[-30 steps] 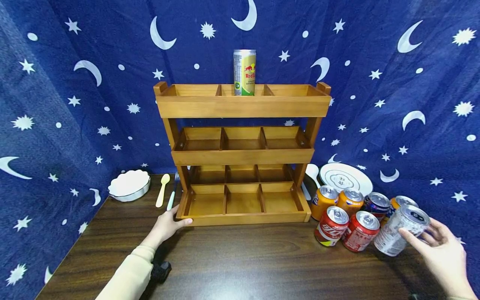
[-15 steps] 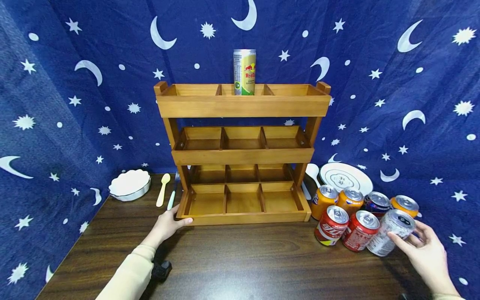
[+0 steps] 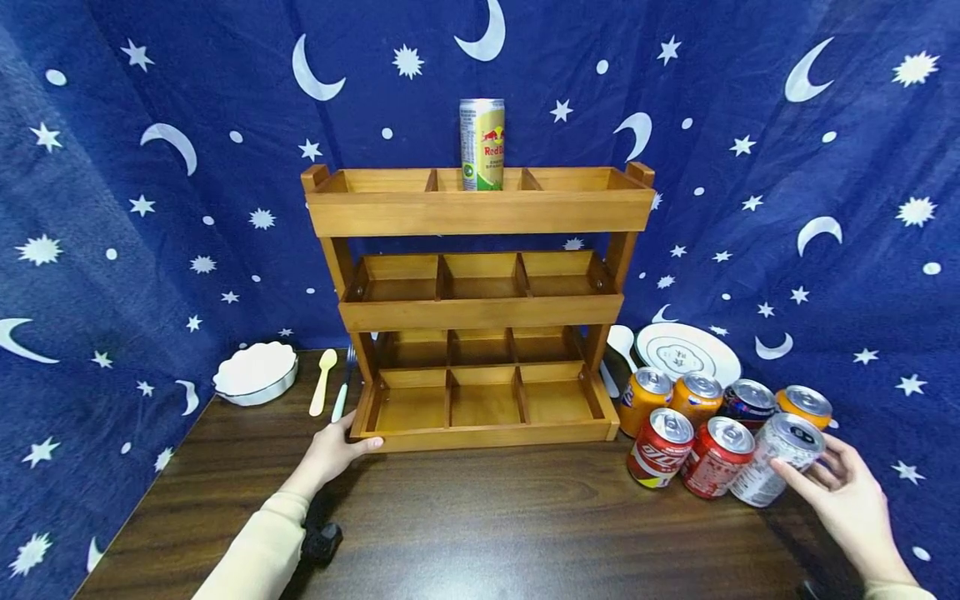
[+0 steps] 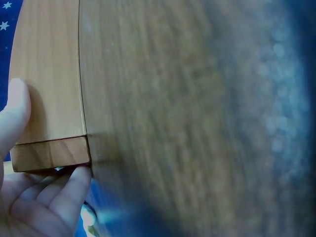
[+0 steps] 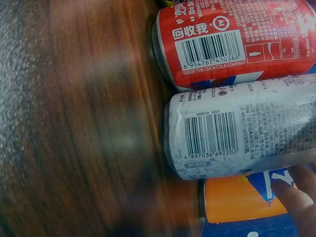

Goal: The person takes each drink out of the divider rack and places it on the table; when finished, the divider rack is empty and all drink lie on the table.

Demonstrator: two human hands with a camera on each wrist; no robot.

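Observation:
My right hand (image 3: 851, 500) holds a tall silver-white can (image 3: 777, 460) with thumb and fingers around its upper part. The can stands against a red cola can (image 3: 717, 457); in the right wrist view, its printed side with a barcode (image 5: 211, 134) shows. Another red can (image 3: 660, 448) is farther left. A three-tier wooden rack (image 3: 483, 312) with divided compartments stands in the middle. My left hand (image 3: 330, 454) grips its lower left front corner, thumb on the front board (image 4: 47, 74) and fingers around the end. A gold Red Bull can (image 3: 482, 146) stands in the top middle compartment.
Behind the red cans stand orange cans (image 3: 697, 400) and a dark blue can (image 3: 747, 406). A white plate (image 3: 731, 354) and white spoon (image 3: 622, 343) lie behind them. At left are a white scalloped dish (image 3: 257, 373), yellow spoon (image 3: 322, 383) and green-handled fork (image 3: 341, 400).
My right hand has brought the silver-white can left and upright beside the red can, uncovering the rear orange can. The left hand keeps its grip on the rack. The head view shifts slightly.

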